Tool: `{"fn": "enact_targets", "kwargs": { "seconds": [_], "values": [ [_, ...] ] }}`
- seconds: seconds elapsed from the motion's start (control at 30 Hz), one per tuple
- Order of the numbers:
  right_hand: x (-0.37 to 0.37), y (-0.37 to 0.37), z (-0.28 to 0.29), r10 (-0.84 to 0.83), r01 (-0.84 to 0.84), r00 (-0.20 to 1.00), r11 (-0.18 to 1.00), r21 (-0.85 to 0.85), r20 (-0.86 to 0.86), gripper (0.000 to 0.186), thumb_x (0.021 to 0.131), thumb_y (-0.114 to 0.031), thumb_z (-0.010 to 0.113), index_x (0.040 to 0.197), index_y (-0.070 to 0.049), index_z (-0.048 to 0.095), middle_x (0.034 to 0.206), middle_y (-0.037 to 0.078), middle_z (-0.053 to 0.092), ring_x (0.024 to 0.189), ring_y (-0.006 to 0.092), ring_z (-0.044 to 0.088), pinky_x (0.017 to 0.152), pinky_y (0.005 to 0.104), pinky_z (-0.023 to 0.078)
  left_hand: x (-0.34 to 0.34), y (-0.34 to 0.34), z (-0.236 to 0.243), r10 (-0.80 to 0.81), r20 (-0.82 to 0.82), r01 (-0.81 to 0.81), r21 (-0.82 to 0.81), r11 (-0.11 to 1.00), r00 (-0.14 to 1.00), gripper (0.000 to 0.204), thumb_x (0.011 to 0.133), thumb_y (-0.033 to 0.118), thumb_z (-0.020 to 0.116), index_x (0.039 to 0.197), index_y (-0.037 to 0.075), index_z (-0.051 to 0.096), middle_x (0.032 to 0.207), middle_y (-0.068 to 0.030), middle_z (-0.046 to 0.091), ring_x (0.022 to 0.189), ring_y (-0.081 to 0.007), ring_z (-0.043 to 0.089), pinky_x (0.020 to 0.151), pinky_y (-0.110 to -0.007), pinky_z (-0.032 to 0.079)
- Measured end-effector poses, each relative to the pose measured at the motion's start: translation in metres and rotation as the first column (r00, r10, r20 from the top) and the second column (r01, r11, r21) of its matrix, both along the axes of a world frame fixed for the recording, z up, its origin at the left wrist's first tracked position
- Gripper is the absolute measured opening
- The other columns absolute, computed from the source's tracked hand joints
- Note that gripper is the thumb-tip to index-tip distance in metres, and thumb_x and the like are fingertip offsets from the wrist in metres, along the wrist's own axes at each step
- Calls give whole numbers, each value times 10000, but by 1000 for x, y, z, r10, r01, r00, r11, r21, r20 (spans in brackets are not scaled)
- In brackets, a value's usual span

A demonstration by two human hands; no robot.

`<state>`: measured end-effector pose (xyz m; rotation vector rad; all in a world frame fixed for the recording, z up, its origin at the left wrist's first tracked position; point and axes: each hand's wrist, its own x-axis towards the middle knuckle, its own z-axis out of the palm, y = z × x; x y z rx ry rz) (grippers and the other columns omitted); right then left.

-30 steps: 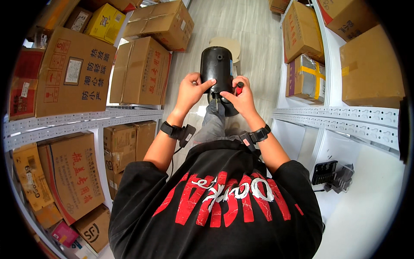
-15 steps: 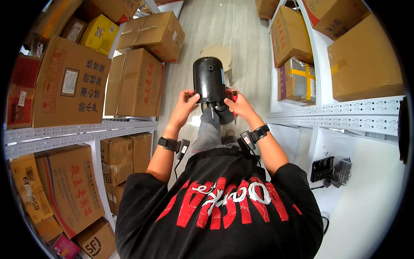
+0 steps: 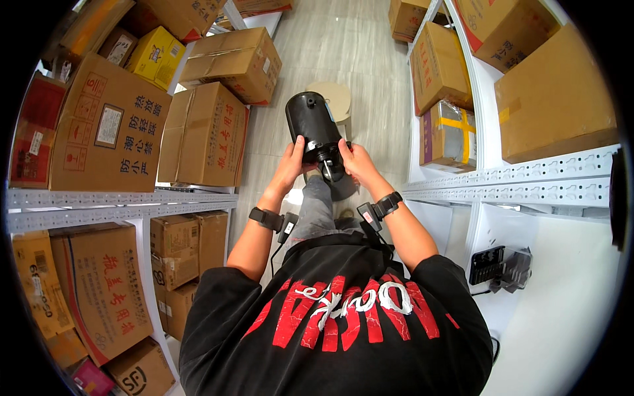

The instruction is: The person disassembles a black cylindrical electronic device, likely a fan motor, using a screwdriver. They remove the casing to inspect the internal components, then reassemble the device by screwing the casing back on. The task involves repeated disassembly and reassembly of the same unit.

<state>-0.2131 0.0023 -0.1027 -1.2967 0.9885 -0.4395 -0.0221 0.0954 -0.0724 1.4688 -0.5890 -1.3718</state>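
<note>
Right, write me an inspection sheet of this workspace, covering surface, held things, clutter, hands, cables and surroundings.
Surface: pale floor below; no worktable seen under the hands.
Held things: black cylinder, held up between both hands.
Clutter: open black case with a clear lid, on the white shelf at right.
Hands: left hand on the cylinder's left side, right hand at its lower right; whether the right holds anything else, cannot tell.
Cables: dark cable hanging from the left wrist device.
Surroundings: cardboard boxes on shelving at both sides; beige stool beyond the cylinder.
</note>
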Motion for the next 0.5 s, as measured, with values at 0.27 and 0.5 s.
{"fn": "enact_targets", "kwargs": {
  "seconds": [0.27, 0.5],
  "values": [
    [8, -22, 46, -64, 70, 996, 992, 103, -65, 691, 936, -687, 539, 736, -26, 572, 584, -24, 451, 472, 96, 419, 422, 295, 327, 6, -29, 36, -113, 45, 107, 117, 987, 993, 761, 1014, 677, 311, 1312, 18, 547, 1101, -126, 676, 955, -199, 672, 884, -347, 566],
    [2, -29, 25, 7, -3, 1000, 983, 182, -18, 705, 933, -702, 523, 882, -7, 627, 612, -4, 515, 448, 83, 393, 416, 271, 313, 11, -6, 3, 19, -194, -34, -73, 997, 981, 619, 1054, 562, 359, 1306, 27, 543, 1176, -124, 652, 1039, -234, 659, 957, -373, 537]
  ]
}}
